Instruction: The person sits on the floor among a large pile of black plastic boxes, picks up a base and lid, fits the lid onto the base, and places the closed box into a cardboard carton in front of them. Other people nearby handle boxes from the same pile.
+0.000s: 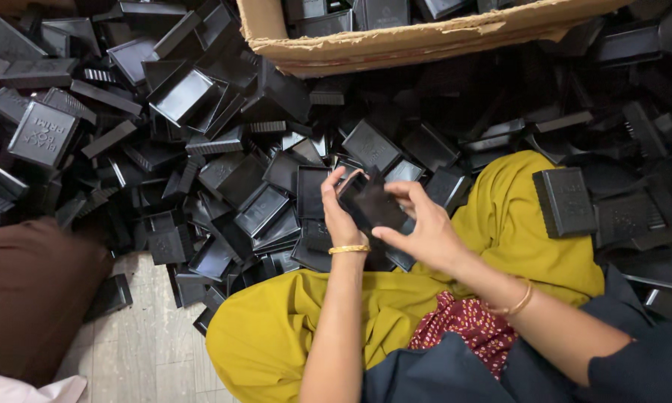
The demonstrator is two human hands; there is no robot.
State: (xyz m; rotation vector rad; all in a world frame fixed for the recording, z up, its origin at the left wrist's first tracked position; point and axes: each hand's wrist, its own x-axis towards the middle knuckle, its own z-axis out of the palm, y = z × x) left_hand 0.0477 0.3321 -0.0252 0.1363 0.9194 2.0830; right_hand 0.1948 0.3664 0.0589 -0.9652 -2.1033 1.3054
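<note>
Item: small black plastic box piece, rectangular, matte, shallow. I see it held tilted between my left hand and right hand, above my yellow-clad lap, at the near edge of the heap of like pieces.

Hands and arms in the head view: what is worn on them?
The left hand has a bare forearm and a plain gold bangle at the wrist. The right hand has a thinner gold bangle, with a dark navy sleeve further up.
</note>
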